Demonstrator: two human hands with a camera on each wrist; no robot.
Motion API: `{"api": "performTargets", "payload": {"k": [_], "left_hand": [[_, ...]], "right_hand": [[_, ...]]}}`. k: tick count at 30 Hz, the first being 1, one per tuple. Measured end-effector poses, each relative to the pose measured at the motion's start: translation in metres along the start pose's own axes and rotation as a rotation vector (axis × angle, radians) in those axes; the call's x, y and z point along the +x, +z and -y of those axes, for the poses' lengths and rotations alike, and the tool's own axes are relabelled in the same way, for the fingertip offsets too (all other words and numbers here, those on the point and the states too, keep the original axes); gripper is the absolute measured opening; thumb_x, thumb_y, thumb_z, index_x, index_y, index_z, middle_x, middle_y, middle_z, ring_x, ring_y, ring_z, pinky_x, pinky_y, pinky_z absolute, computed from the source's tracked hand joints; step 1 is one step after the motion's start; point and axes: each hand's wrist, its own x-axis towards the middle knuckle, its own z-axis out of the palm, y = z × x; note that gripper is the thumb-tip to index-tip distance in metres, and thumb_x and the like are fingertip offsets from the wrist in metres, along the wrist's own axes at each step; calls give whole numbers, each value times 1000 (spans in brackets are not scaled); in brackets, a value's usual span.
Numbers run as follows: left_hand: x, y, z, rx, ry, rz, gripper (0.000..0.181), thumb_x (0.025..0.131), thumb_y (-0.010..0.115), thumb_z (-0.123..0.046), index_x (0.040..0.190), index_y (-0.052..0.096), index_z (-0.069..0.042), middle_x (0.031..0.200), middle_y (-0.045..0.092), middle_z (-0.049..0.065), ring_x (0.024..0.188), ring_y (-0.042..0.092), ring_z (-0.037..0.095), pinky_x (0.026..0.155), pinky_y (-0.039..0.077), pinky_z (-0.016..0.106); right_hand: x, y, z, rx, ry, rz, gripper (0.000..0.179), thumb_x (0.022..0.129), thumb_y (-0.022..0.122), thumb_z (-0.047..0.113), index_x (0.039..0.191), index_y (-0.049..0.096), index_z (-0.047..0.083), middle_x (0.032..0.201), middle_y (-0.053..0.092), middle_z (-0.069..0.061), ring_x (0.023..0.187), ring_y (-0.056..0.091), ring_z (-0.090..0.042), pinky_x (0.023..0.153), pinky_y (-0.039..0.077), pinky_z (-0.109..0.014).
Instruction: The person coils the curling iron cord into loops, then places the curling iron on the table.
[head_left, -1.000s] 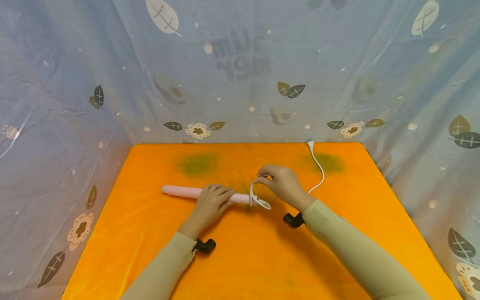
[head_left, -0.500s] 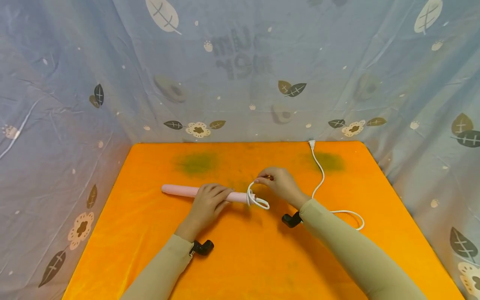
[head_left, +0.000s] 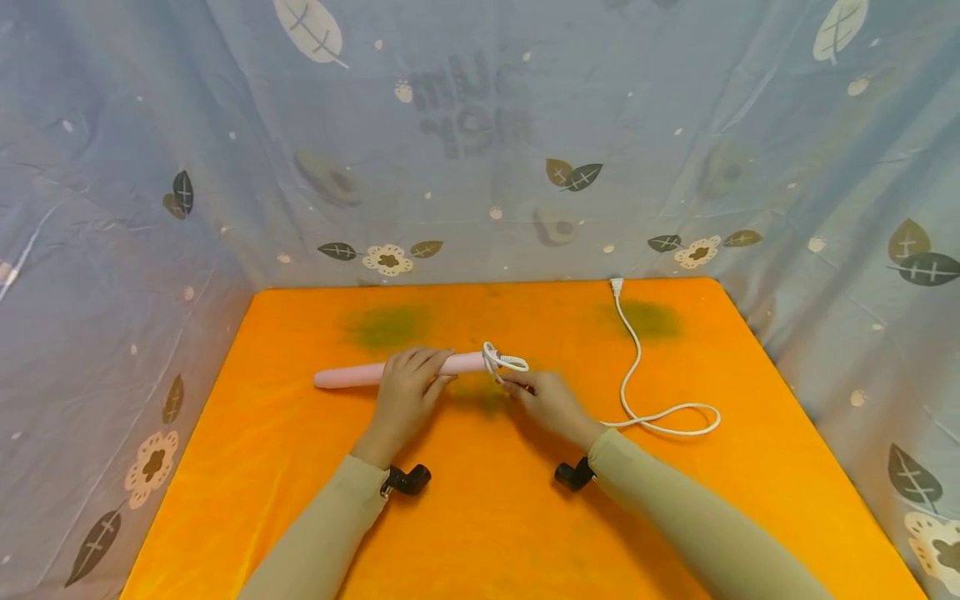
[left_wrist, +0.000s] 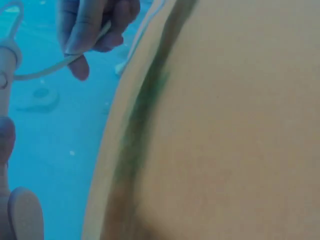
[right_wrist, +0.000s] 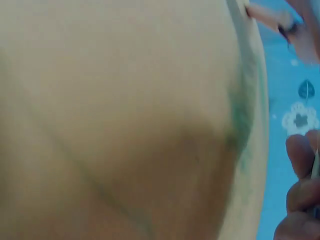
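Note:
A long slim pink hair iron (head_left: 348, 377) lies across the middle of the table. My left hand (head_left: 408, 392) grips it around the middle. At its right end, a white power cord (head_left: 513, 363) is looped around the handle. Just below that end, my right hand (head_left: 551, 404) pinches the cord between thumb and fingers. In the left wrist view, the cord (left_wrist: 50, 68) runs from the handle end up to the right hand (left_wrist: 92, 30). The right wrist view is mostly filled by a blurred close surface, with some fingers (right_wrist: 302, 195) at its right edge.
The cord's far stretch (head_left: 637, 346) snakes over the orange table cover (head_left: 480, 517) on the right. It ends in a two-pin plug (head_left: 617, 287) at the back edge. Patterned curtains (head_left: 480, 192) stand at the back and both sides.
My right hand has come from beyond the handle end to its near side, bringing the cord around it. The iron's corded end has tipped away from me. More slack cord shows at right.

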Motion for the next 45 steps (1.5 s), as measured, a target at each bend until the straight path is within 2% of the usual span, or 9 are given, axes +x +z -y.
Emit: {"api": "performTargets", "payload": {"k": [3,4,10,14,20,29,36,40,45], "left_hand": [[4,4,-1,11,-27,3,44,82,77,-24,123,67,-12,111,67,6,106,58,28,92,42,47],[5,5,-1,14,-36,1,43,82,77,-24,122,67,-11,111,67,6,106,58,28,92,42,47],[10,16,1,36,-103,43,40,83,77,-24,120,68,-14,111,67,5,107,57,27,91,41,48],[11,21,2,60,-123,102,38,85,75,-25,121,68,-16,113,67,3,110,56,26,93,40,47],[10,19,3,66,-110,119,40,84,76,-25,122,68,-16,113,68,3,110,56,26,92,40,46],[9,15,7,76,-99,148,40,86,74,-26,123,67,-16,115,67,4,110,56,27,92,40,47],[11,13,7,70,-124,203,39,87,74,-24,124,66,-16,116,67,4,112,55,27,92,39,48],[8,14,5,72,-124,256,38,88,73,-23,125,67,-15,116,67,4,111,55,28,91,38,48],[1,16,6,77,-93,299,37,88,73,-25,124,68,-15,116,67,3,111,56,28,90,39,47]], "right_hand": [[-7,6,6,-57,-38,-13,23,97,61,19,115,73,10,89,71,0,58,49,-5,52,40,-24],[-8,7,8,-78,-49,-16,22,97,60,18,113,73,10,85,70,0,57,49,-6,52,40,-25],[-17,9,21,-166,-95,-23,16,98,60,17,97,74,9,61,52,8,52,41,-6,52,38,-25],[-21,3,30,-195,-126,-43,20,98,58,17,84,70,10,57,43,11,49,38,-5,49,36,-24],[-22,-7,42,-244,-158,-45,28,99,57,18,71,57,15,54,37,8,46,34,-4,46,32,-23],[-25,-23,47,-377,-183,-14,15,98,59,19,86,67,13,61,46,11,51,41,-5,48,37,-24],[-22,-26,52,-430,-259,5,18,97,60,18,80,60,15,58,41,10,49,36,-4,46,33,-21],[-20,-31,59,-451,-313,73,17,97,60,16,80,57,14,60,42,6,51,38,-8,48,35,-23],[-17,-45,65,-541,-318,165,10,97,60,19,92,66,13,76,59,3,61,53,-13,54,47,-30]]}}
